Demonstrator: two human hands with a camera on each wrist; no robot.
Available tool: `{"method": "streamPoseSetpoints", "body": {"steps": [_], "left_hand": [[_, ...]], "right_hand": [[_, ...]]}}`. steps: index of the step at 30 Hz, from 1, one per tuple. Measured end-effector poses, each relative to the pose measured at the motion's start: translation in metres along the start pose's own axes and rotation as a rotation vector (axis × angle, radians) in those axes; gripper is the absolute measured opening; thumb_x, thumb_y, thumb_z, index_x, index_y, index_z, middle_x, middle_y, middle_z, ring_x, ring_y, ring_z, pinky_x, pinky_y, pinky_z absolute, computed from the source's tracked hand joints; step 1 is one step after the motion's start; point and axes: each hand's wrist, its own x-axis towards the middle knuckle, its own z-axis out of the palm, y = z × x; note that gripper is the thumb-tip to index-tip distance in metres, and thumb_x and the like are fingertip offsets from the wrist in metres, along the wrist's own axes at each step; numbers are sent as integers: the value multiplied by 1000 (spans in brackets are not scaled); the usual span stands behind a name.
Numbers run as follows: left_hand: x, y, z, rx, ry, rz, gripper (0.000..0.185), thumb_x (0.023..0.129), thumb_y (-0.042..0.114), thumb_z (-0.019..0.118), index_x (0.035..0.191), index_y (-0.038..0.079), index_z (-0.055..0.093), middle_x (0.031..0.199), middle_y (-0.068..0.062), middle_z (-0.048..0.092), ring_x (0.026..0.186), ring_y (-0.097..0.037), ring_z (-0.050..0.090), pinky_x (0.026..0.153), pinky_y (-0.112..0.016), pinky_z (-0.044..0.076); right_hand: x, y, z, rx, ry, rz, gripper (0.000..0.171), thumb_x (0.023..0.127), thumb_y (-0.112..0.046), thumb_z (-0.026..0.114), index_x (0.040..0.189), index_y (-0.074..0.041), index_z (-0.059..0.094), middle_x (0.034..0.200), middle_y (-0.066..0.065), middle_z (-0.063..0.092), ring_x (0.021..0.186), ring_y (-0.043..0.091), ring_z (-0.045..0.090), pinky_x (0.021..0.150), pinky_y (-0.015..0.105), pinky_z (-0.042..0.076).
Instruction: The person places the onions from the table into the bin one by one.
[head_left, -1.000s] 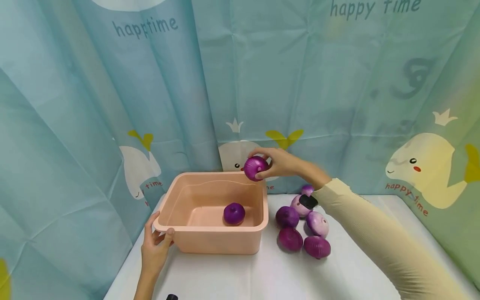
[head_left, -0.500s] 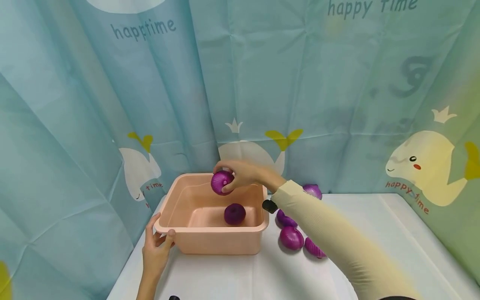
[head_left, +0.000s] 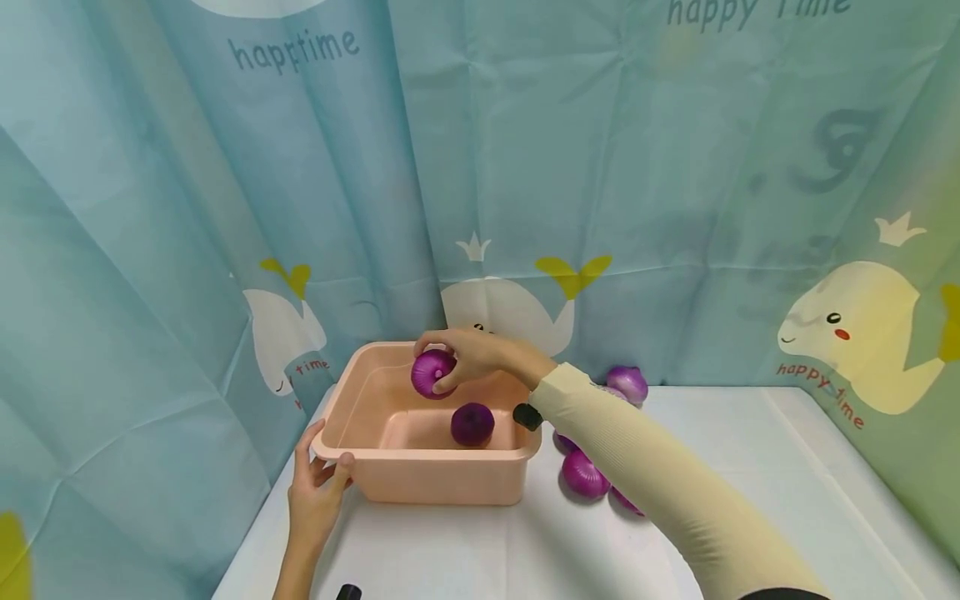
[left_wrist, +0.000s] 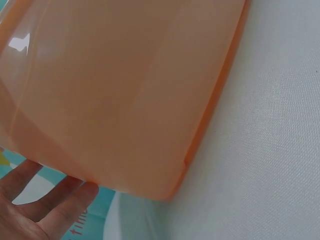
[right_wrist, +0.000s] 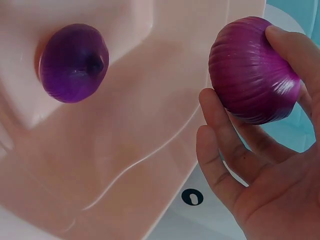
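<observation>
In the head view my right hand (head_left: 471,357) holds a purple onion (head_left: 432,373) over the inside of a peach plastic basin (head_left: 442,483). Seen from the right wrist, the thumb and fingers grip this shiny onion (right_wrist: 254,72), clear of the basin wall (right_wrist: 145,130). A second, darker purple onion (head_left: 472,424) lies on the basin floor, towards its right side. My left hand (head_left: 315,500) holds the near left corner of the basin, thumb on the front and fingers along the left side. The left wrist view shows its fingertips (left_wrist: 85,192) against the basin (left_wrist: 125,100).
Right of the basin, several purple onions (head_left: 585,473) and a paler one (head_left: 628,383) lie on the white table (head_left: 480,550), partly hidden by my right sleeve (head_left: 637,450). A blue curtain (head_left: 540,150) with printed whales hangs behind the table and at both sides.
My right hand has carried its onion left and down, from above the basin's right rim to over its inside. The left hand keeps its hold on the corner.
</observation>
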Motion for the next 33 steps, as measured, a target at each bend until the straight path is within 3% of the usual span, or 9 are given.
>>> {"method": "streamPoseSetpoints", "body": {"steps": [5,10,13,19,26,30,33], "left_hand": [[1,-1,1,-5,-9,-9,71,103,23,65,161,31,26,155,-23,45,114,-42,63,75,-21,59],[1,-1,2,-3,-6,5,70,103,21,65,161,30,27,154,-23,46,111,-36,65,74,-18,56],[1,-1,2,-1,-7,3,70,103,21,65,161,30,27,155,-22,45,109,-31,66,74,-18,56],[1,0,2,1,-20,-30,70,103,26,64,161,32,26,159,-18,41,112,-33,65,78,-24,59],[1,-1,1,-20,-20,-18,71,103,22,66,161,30,27,158,-21,41,97,3,62,76,-24,59],[0,-1,0,-35,-14,4,71,102,19,66,161,28,28,155,-24,44,94,7,60,74,-21,58],[1,-1,0,-36,-9,4,71,102,18,66,161,28,28,155,-24,45,94,5,61,74,-20,57]], "right_hand": [[0,-1,0,15,-21,22,53,88,-25,84,134,-24,56,111,5,66,99,20,62,81,25,52],[-3,-2,-2,51,-78,65,74,89,-24,83,152,-27,45,141,11,58,128,29,55,95,35,54],[-4,0,-3,61,-89,62,80,89,-24,83,156,-27,40,153,11,49,139,32,47,103,43,50],[-9,7,-5,66,-54,31,78,88,-26,84,154,-24,42,151,16,50,135,35,52,102,46,51],[-31,20,-17,146,22,-57,74,88,-17,83,152,-12,47,151,13,50,138,34,46,107,52,47],[-54,31,-28,152,73,-92,73,88,-14,82,152,-7,47,151,15,51,137,36,48,108,52,47],[-74,42,-36,140,110,-60,73,89,-18,82,153,-12,48,151,13,52,133,42,51,91,49,58]]}}
